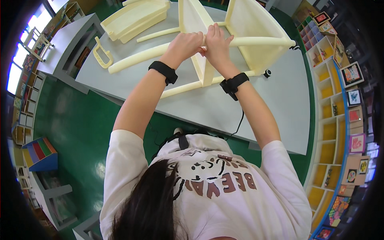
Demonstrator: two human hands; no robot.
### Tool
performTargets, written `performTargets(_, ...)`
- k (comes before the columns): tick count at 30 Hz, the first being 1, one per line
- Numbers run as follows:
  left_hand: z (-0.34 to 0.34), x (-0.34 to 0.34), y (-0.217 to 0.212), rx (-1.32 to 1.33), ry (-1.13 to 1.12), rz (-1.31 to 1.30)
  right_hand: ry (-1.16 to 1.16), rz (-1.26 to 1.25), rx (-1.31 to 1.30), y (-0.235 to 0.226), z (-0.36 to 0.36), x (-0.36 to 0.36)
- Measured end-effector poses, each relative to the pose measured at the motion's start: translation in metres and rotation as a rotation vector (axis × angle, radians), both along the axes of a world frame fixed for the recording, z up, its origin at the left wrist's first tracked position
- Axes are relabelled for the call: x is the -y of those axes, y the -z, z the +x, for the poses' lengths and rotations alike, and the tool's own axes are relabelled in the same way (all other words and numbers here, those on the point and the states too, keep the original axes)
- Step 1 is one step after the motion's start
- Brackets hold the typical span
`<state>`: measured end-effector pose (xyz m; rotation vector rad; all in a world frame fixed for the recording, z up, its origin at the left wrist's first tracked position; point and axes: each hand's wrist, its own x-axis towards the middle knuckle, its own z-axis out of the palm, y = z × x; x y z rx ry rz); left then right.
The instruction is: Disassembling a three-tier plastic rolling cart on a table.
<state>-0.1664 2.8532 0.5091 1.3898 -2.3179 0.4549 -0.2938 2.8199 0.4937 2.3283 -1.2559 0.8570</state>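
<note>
Both hands meet at the middle of a cream plastic frame [256, 44] that lies on its side on the grey desk [280, 104]. The left hand [186, 44] has its grip clenched around a round bar [260, 41] of the frame, knuckles up. The right hand [216, 42] sits just beside it, touching it, fingers wrapped over the same bar where it meets an upright flat panel [196, 20]; its grip is closed on the bar too. Each wrist carries a black band [163, 72], and a thin black cable [240, 122] hangs from the right one over the desk edge.

The frame has a broad flat side panel on the right and small black-and-white casters [267, 73] at its lower corners, resting on the desk. A lower bar of it runs beneath the forearms.

On the desk to the left lie loose cream parts: a long thick tube [136, 59] lying diagonally, a thinner rod [158, 35] behind it, a small looped handle [102, 54] near the left edge, and a shallow tray-like panel [134, 18] at the far side.

The floor [80, 120] is green. Yellow cubby shelves [328, 112] with framed pictures line the right wall, and a striped coloured wedge [40, 154] stands at the left.
</note>
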Motion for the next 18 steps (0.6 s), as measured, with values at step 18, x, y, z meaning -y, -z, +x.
performTargets(18,0.072,-0.04,0.062,-0.049,-0.02,0.397,-0.064,0.1,-0.079,-0.008,-0.045,-0.056)
